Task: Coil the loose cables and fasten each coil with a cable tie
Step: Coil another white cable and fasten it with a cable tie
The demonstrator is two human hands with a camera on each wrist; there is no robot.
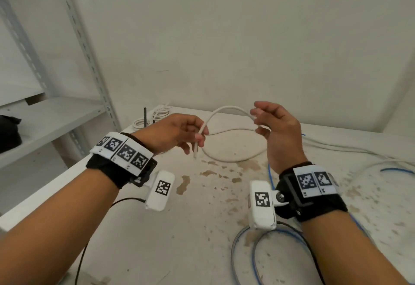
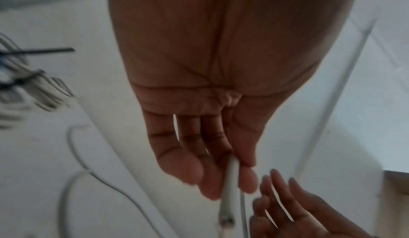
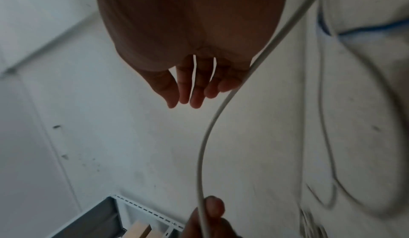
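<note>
A white cable (image 1: 231, 107) arcs in the air between my two hands above the stained table (image 1: 202, 217). My left hand (image 1: 199, 137) pinches it between thumb and fingers close to its cut end (image 1: 195, 155), which hangs below; the left wrist view shows the cable (image 2: 230, 180) between thumb and fingers. My right hand (image 1: 258, 120) has relaxed, spread fingers, and the cable (image 3: 203, 154) runs along beside them without being gripped. Past that hand the cable drops into a loop (image 1: 233, 159) lying on the table.
A coiled white cable (image 1: 158, 114) with a black tie (image 1: 145, 116) lies at the table's back left corner. Blue and grey cables (image 1: 253, 253) curl at the front right, more cables (image 1: 350, 150) at the right. Metal shelving (image 1: 89, 60) stands left, holding a black bag (image 1: 9, 132).
</note>
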